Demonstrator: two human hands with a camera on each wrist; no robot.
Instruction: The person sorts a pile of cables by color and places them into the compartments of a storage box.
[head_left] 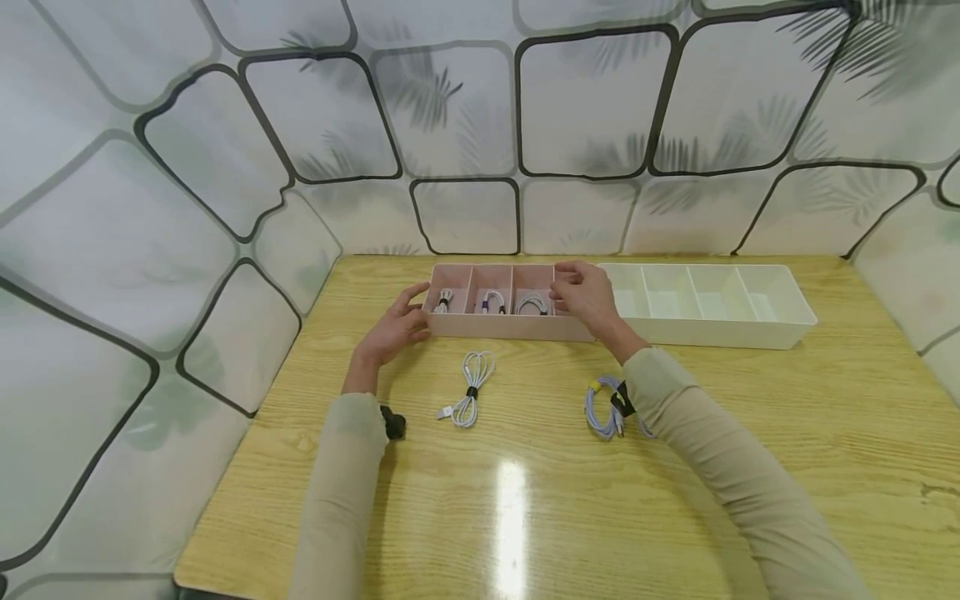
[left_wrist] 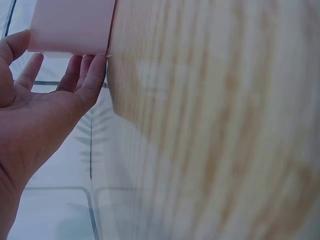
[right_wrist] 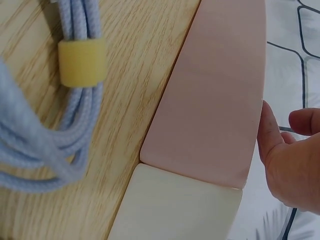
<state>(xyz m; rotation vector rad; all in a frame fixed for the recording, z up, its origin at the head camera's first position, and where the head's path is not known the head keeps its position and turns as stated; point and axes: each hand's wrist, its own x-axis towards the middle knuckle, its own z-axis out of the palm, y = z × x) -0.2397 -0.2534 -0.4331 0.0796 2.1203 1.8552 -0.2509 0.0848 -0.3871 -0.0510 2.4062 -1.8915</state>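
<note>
A pink divided box [head_left: 510, 327] stands at the back of the table. Three of its compartments hold bundled cables: a small white one [head_left: 444, 300], another white one with dark ends [head_left: 495, 300] and a pale coiled one [head_left: 532, 303]. My left hand [head_left: 397, 327] touches the box's left end with its fingertips, fingers fairly straight. Over the right-end compartment is my right hand [head_left: 588, 296], loosely bent, with a finger at the front rim in the right wrist view; no held thing shows. That hand partly hides the compartment beneath it.
A white divided box [head_left: 720, 333] adjoins the pink one on the right. Nearer lie a white USB cable [head_left: 471, 392] with a black tie and a lavender braided cable [head_left: 592, 412] with a yellow band, partly under the right sleeve. A patterned curtain [head_left: 465, 217] rises behind the table.
</note>
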